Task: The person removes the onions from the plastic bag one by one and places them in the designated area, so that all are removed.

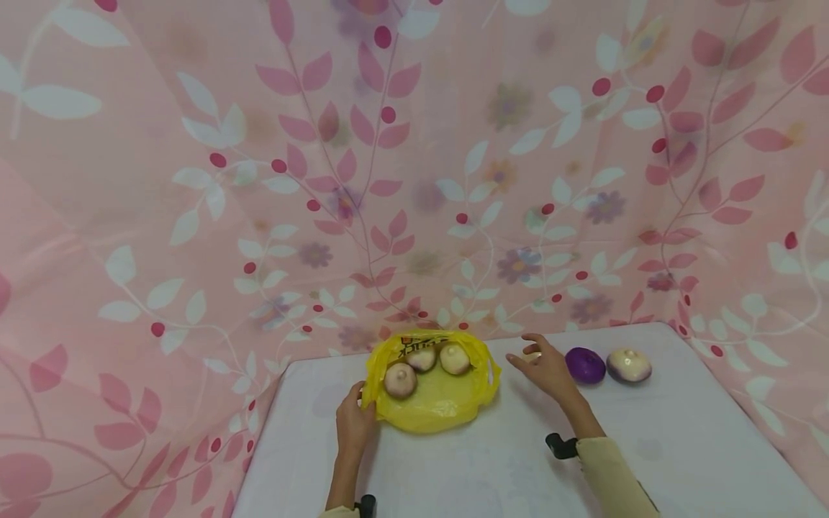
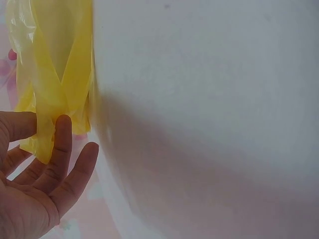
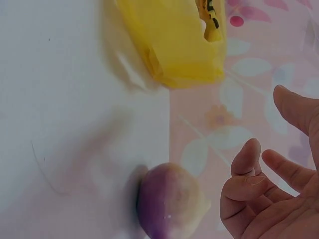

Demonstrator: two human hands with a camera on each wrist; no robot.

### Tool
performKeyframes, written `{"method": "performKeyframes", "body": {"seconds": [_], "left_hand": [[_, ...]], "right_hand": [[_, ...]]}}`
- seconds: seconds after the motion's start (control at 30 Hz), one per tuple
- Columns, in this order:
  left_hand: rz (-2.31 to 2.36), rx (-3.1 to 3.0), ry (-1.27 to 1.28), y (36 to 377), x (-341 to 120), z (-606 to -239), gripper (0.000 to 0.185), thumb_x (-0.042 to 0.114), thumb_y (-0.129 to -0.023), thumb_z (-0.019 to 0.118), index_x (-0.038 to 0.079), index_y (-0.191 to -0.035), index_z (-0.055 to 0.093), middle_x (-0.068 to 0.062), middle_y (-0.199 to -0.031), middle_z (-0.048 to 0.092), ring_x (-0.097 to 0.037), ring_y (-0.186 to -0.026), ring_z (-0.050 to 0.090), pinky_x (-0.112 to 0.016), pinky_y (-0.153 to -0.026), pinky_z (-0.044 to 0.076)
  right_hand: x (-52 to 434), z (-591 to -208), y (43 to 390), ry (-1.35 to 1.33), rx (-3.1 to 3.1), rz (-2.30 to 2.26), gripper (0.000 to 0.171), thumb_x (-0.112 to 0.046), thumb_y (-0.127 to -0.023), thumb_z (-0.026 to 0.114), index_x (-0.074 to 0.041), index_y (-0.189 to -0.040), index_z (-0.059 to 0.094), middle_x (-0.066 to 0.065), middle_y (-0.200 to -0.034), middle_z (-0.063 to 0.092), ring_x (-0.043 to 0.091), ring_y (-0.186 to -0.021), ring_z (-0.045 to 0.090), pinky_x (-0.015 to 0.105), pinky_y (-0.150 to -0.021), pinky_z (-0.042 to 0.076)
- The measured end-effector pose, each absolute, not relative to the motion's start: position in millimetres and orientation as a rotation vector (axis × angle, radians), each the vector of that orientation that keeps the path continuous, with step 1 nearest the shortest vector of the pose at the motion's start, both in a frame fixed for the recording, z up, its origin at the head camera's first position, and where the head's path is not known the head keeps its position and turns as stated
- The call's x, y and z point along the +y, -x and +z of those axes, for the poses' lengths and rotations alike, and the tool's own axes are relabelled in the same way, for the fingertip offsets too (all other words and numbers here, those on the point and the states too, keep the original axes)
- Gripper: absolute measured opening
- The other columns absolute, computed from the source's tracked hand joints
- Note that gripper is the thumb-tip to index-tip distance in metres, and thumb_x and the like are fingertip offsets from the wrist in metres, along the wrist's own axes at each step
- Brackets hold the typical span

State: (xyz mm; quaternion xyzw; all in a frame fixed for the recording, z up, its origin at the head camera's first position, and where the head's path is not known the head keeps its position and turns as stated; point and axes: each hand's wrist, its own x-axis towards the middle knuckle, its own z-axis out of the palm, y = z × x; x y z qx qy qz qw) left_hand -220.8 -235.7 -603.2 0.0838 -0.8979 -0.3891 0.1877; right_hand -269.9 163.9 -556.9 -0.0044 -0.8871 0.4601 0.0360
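A yellow plastic bag (image 1: 430, 417) lies on the table with its mouth spread wide. Inside it sit three pale turnips (image 1: 401, 380) with purplish tints. My left hand (image 1: 354, 423) pinches the left rim of the bag; in the left wrist view, thumb and fingers of the left hand (image 2: 42, 174) hold the yellow film. To the bag's right, my right hand (image 1: 544, 368) hovers with fingers parted and nothing in them. Beneath it a turnip (image 3: 169, 201) shows purple and cream in the right wrist view; in the head view the hand mostly covers it.
Right of the right hand, a deep purple turnip (image 1: 585, 365) and a white-and-purple turnip (image 1: 629, 365) stand side by side. The white-covered table (image 1: 479, 475) meets a pink floral curtain (image 1: 427, 180) at its back edge and sides.
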Motion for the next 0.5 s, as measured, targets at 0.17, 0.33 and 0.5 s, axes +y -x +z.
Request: {"method": "performKeyframes", "body": {"seconds": [0.17, 0.33, 0.5], "left_hand": [[-1.106, -2.532, -0.243, 221, -235, -604, 0.041, -0.002, -0.085, 0.071, 0.002, -0.124, 0.063, -0.017, -0.112, 0.068, -0.035, -0.1, 0.063, -0.051, -0.088, 0.051], [-1.089, -2.518, -0.225, 222, -236, -604, 0.041, -0.003, -0.083, 0.072, 0.002, -0.123, 0.063, -0.017, -0.11, 0.068, -0.036, -0.099, 0.064, -0.051, -0.088, 0.051], [-1.086, -2.508, -0.203, 222, -236, -604, 0.041, -0.003, -0.083, 0.072, 0.002, -0.123, 0.063, -0.017, -0.109, 0.068, -0.035, -0.098, 0.064, -0.05, -0.087, 0.052]], "right_hand": [[156, -556, 270, -0.013, -2.729, 1.422, 0.071, -0.048, -0.086, 0.072, -0.01, -0.14, 0.046, 0.021, -0.119, 0.061, 0.031, -0.093, 0.062, 0.04, -0.072, 0.056], [147, -557, 272, -0.043, -2.701, 1.478, 0.068, -0.043, -0.086, 0.075, -0.01, -0.138, 0.047, 0.02, -0.116, 0.061, 0.029, -0.088, 0.062, 0.039, -0.072, 0.056], [137, -557, 274, -0.081, -2.708, 1.517, 0.068, -0.04, -0.086, 0.075, -0.009, -0.138, 0.047, 0.018, -0.115, 0.062, 0.027, -0.085, 0.062, 0.039, -0.072, 0.056]]}}
